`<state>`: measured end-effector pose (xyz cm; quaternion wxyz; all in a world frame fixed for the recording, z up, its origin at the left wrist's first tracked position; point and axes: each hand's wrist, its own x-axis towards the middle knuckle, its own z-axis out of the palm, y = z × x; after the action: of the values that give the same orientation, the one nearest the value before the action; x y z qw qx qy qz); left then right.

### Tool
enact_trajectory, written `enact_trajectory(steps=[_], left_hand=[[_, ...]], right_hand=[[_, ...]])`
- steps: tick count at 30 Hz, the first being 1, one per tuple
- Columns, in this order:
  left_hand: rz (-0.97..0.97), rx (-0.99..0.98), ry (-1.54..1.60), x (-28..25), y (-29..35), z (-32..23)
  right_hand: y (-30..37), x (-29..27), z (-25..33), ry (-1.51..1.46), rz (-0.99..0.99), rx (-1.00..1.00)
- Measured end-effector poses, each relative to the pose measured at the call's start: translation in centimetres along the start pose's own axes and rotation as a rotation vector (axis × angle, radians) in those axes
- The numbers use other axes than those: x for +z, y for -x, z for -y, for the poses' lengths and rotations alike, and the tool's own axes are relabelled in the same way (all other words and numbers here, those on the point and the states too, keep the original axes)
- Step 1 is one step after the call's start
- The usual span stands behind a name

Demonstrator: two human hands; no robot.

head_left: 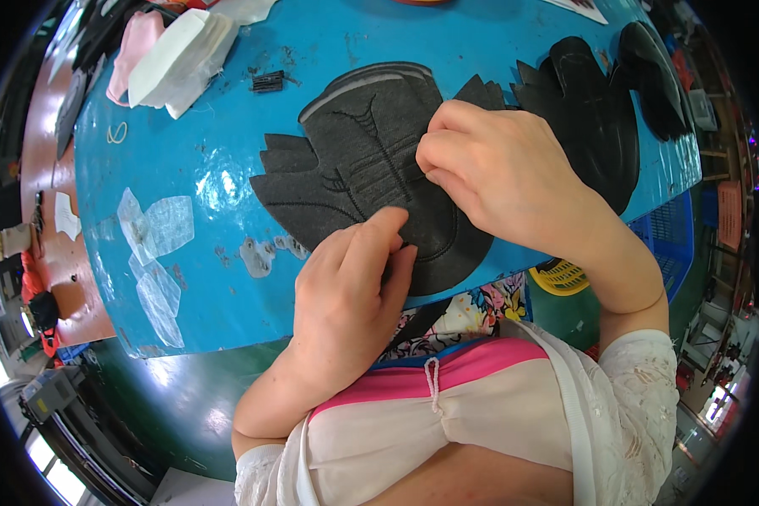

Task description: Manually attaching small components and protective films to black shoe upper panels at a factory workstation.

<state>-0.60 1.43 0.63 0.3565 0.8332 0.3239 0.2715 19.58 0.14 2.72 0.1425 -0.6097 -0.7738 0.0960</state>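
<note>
Head view: on the blue surface (215,308), a black stitched piece (363,156) lies flat with its rounded end at the near edge and several pointed tabs at its sides. The left hand (346,282) is over its lower left part, thumb and forefinger slightly apart at the tips; I cannot tell whether they grip anything. Over its right part, the right hand (502,169) has thumb and fingers drawn together; whether something is pinched between them is hidden.

Toward the right edge lie a second black piece (599,126) and, beside it in the far right corner, a curved black piece (649,76). A white stack (181,63) rests near the far left corner, beside a pink cloth (139,42). Translucent patches (156,228) lie near the left edge.
</note>
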Motion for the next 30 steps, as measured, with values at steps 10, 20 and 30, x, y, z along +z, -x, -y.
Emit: enact_trajectory(steps=[10,20,30], left_hand=[[0.246,0.015,-0.244,-0.5,-2.4,-1.3],[0.219,-0.001,-0.240,-0.4,-2.4,-1.1],[-0.113,-0.124,0.275,0.3,0.3,-0.2]], right_hand=[[-0.1,0.2,0.1,0.010,-0.006,-0.028],[2.8,2.8,0.3,-0.007,-0.368,-0.134],[4.9,3.1,2.6,-0.398,-0.497,0.114]])
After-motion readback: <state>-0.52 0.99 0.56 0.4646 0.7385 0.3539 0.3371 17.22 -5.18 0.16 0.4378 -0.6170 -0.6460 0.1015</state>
